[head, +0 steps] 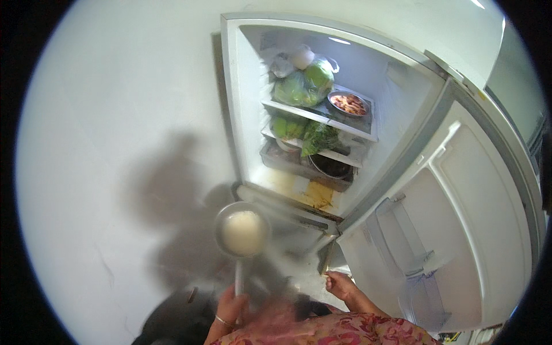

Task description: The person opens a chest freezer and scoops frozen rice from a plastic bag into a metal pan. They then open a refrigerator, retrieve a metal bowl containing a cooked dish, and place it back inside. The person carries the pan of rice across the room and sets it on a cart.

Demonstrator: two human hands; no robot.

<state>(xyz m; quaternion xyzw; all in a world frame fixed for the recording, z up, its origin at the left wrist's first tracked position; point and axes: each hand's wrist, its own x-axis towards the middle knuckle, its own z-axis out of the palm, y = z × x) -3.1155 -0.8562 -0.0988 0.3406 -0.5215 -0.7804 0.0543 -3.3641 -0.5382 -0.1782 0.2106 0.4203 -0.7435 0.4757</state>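
Observation:
My left hand [231, 305], with a bangle at the wrist, is wrapped around the handle of a saucepan [238, 276]. A pale, creamy liquid [244, 232] fills the bottom of the pan, which is held level before the refrigerator. My right hand [340, 285] is beside the lower edge of the open refrigerator door [435, 207], its fingers curled. Whether those fingers grip anything is unclear. Inside the refrigerator [401, 86], a bowl of reddish-brown food pieces [348, 104] stands on the upper shelf [310, 113], right of bagged green produce [297, 89].
Leafy greens [319, 136] lie on the shelf below. Under them, a drawer [280, 161] holds a dark round pot [331, 167]. Yellowish stains mark the refrigerator floor [317, 194]. Clear plastic racks [399, 233] line the door. A white wall [108, 108] stands close on the left.

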